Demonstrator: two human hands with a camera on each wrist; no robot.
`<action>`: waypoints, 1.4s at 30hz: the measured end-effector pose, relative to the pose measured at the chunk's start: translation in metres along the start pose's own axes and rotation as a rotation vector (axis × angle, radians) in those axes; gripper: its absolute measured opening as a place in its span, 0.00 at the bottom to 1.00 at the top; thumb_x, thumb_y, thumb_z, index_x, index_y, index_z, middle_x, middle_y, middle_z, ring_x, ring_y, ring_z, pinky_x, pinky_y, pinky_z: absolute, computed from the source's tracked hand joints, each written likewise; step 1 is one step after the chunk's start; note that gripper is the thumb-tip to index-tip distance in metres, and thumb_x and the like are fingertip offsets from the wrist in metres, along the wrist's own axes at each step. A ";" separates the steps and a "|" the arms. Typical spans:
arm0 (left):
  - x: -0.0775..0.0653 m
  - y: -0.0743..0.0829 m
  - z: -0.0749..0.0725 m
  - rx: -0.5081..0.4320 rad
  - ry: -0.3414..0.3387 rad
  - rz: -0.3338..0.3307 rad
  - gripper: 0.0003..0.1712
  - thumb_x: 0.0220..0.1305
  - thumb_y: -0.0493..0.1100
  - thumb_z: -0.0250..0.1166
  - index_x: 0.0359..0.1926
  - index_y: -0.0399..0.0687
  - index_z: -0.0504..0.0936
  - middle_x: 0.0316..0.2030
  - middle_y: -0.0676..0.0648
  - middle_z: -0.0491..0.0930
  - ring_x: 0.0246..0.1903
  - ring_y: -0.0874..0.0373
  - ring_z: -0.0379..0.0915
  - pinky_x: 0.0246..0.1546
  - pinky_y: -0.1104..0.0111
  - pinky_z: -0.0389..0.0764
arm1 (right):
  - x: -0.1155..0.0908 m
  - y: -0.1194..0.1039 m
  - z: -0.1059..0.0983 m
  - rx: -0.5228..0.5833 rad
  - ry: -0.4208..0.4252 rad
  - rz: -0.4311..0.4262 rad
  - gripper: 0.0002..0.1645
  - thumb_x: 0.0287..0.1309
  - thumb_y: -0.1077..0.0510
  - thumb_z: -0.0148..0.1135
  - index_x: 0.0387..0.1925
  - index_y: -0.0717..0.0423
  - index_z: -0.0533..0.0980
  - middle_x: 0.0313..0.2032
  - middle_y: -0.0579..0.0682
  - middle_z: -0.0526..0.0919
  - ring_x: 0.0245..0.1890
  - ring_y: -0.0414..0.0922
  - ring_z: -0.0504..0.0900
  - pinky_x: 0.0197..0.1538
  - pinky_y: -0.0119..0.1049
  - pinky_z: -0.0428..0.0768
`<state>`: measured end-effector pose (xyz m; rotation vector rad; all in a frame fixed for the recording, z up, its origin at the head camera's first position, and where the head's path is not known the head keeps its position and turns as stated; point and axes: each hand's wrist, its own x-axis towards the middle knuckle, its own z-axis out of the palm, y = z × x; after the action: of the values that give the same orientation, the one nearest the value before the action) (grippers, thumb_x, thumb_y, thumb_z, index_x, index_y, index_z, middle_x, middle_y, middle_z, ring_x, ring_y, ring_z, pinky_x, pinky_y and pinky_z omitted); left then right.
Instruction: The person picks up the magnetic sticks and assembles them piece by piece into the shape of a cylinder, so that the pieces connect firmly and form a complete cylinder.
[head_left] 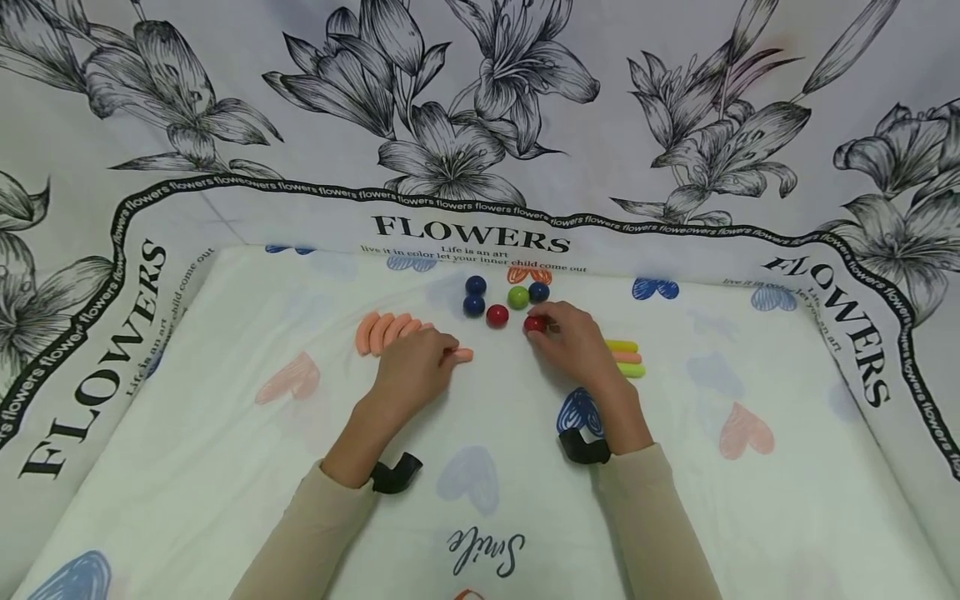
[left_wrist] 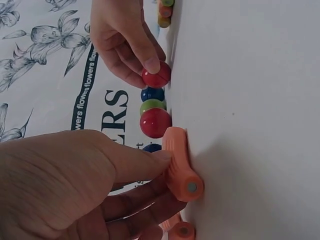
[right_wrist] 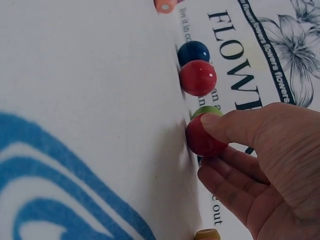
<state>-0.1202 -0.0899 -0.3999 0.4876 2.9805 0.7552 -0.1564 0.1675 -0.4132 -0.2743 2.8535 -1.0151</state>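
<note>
My left hand pinches a curved orange stick between thumb and fingers. A round grey disc is set in the end of that stick. Several more curved orange sticks lie in a row just left of this hand, partly hidden behind it. With thumb and fingertips, my right hand grips a red ball low over the white cloth. Close by lie a second red ball, a green ball and dark blue balls.
Right of the right hand, straight sticks in yellow, orange and lime lie side by side, partly covered by the wrist. A white cloth printed with hearts covers the table. Behind it rises a flower-printed fabric. Black curved pieces sit at both wrists.
</note>
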 end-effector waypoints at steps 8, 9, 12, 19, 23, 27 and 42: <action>-0.002 -0.003 -0.006 -0.067 -0.028 0.008 0.21 0.72 0.51 0.70 0.23 0.48 0.81 0.16 0.55 0.59 0.19 0.60 0.57 0.22 0.69 0.52 | 0.000 0.000 0.002 -0.003 -0.006 -0.009 0.21 0.69 0.56 0.70 0.62 0.51 0.81 0.53 0.53 0.86 0.57 0.52 0.84 0.65 0.50 0.84; -0.001 -0.002 -0.005 -0.072 -0.029 0.014 0.21 0.72 0.51 0.70 0.23 0.47 0.81 0.16 0.55 0.59 0.19 0.60 0.57 0.22 0.69 0.52 | 0.000 0.000 0.002 -0.005 -0.006 -0.007 0.21 0.69 0.56 0.69 0.62 0.51 0.81 0.53 0.53 0.86 0.57 0.52 0.84 0.65 0.50 0.84; 0.000 0.000 -0.005 -0.085 -0.029 0.029 0.20 0.73 0.49 0.69 0.23 0.45 0.82 0.16 0.55 0.59 0.22 0.59 0.61 0.25 0.69 0.57 | -0.001 0.000 -0.001 0.006 -0.003 0.000 0.21 0.70 0.56 0.69 0.62 0.51 0.81 0.54 0.53 0.87 0.58 0.53 0.84 0.66 0.51 0.83; 0.004 0.001 -0.003 -0.145 -0.031 0.040 0.19 0.76 0.49 0.67 0.26 0.46 0.86 0.16 0.54 0.64 0.22 0.59 0.64 0.26 0.68 0.61 | -0.002 0.001 -0.002 0.012 -0.020 -0.010 0.22 0.70 0.57 0.68 0.63 0.53 0.81 0.55 0.54 0.87 0.59 0.53 0.85 0.67 0.51 0.82; 0.005 0.002 -0.002 -0.224 -0.053 0.013 0.13 0.75 0.50 0.67 0.44 0.48 0.93 0.31 0.51 0.89 0.33 0.58 0.82 0.37 0.65 0.80 | -0.001 -0.001 -0.001 0.004 -0.017 -0.017 0.22 0.69 0.57 0.70 0.62 0.54 0.81 0.54 0.54 0.87 0.58 0.52 0.85 0.67 0.50 0.82; 0.004 0.003 0.001 -0.292 -0.077 -0.031 0.17 0.75 0.53 0.67 0.51 0.46 0.92 0.42 0.48 0.92 0.42 0.55 0.87 0.48 0.58 0.86 | -0.001 0.001 0.000 -0.003 -0.028 -0.018 0.22 0.68 0.58 0.70 0.62 0.53 0.81 0.54 0.54 0.87 0.58 0.52 0.85 0.66 0.50 0.83; 0.007 0.000 0.001 -0.491 -0.153 -0.183 0.23 0.70 0.58 0.71 0.55 0.48 0.90 0.41 0.46 0.92 0.40 0.56 0.86 0.41 0.66 0.81 | 0.000 -0.001 0.001 0.132 -0.060 -0.029 0.21 0.68 0.58 0.71 0.61 0.52 0.81 0.57 0.53 0.86 0.61 0.52 0.85 0.66 0.49 0.83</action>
<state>-0.1268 -0.0877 -0.4002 0.2277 2.5229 1.3025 -0.1559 0.1664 -0.4130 -0.3296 2.7226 -1.1741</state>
